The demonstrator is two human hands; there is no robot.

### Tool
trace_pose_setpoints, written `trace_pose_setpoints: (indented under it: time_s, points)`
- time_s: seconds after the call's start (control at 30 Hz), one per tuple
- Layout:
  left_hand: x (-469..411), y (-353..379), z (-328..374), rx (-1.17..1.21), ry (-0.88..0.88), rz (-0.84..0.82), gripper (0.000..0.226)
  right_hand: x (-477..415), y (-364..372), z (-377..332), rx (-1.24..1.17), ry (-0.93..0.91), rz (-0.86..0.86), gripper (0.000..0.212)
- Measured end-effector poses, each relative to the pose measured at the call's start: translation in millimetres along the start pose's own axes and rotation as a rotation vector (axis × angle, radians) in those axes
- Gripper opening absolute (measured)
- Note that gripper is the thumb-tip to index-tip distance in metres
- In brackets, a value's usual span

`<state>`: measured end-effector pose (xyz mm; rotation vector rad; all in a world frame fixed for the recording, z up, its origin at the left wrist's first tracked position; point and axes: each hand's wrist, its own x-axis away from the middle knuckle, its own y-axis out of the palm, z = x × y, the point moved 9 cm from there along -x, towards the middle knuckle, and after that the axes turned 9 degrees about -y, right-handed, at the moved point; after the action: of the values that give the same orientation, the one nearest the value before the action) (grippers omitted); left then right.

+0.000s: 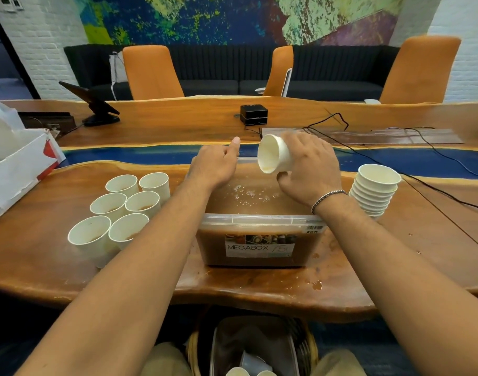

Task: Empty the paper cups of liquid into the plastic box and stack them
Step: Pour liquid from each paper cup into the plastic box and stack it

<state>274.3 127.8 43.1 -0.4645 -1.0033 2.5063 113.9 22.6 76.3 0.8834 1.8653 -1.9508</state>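
Right hand (305, 169) gripped a white paper cup (273, 156) tipped on its side, mouth turned left and down, above the far end of a clear rectangular plastic box (259, 219) holding brown liquid (262, 198) flecked with bubbles. Left hand (218, 165) curled its fingers over the box's far rim, thumb raised. The box, labelled "MEGABOX", stood at the middle of a live-edge wooden table (259, 289) crossed by a blue resin strip. Just right of the box rose a stack of empty white paper cups (376, 191), leaning slightly. To the left, six white paper cups with brown liquid (123, 210) stood upright in a tight cluster, touching one another. A silver chain bracelet (327, 198) circled the right wrist. Brown drops (317, 284) spotted the tabletop near the box's right front corner. Farther off lay a white cardboard box with red markings (17, 169) at the left edge, a black tablet on a stand (94, 104), a small black cube-shaped device (254, 114) and black cables (338, 114) trailing across the right side. Orange upholstered chairs (151, 73) faced the table's far side.
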Motion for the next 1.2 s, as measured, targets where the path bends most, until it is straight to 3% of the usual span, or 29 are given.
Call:
trace_pose_setpoints:
  time_s: [0.13,0.27,0.4,0.73,0.97,1.1,1.2]
  points:
    - [14,-24,44,0.165,0.216,0.213,0.058,1,-19,23,-0.206,0.22,0.099,0.065]
    - [36,-2,96,0.591,0.208,-0.006,0.043,6,-54,47,-0.351,0.312,0.202,0.082]
    - [50,22,149,0.75,0.263,-0.168,0.043,15,-87,74,-0.371,0.309,0.194,0.09]
    - [74,88,218,0.69,0.32,-0.293,0.044,50,-109,141,-0.332,0.424,0.109,0.075]
    - [83,124,217,0.569,0.137,-0.425,0.045,68,-82,156,-0.352,0.546,-0.005,0.064]
    - [87,132,211,0.415,0.125,-0.455,0.061,83,-65,159,-0.396,0.657,-0.149,0.092]
    - [80,117,204,0.424,0.165,-0.4,0.051,69,-77,153,-0.401,0.626,-0.074,0.096]
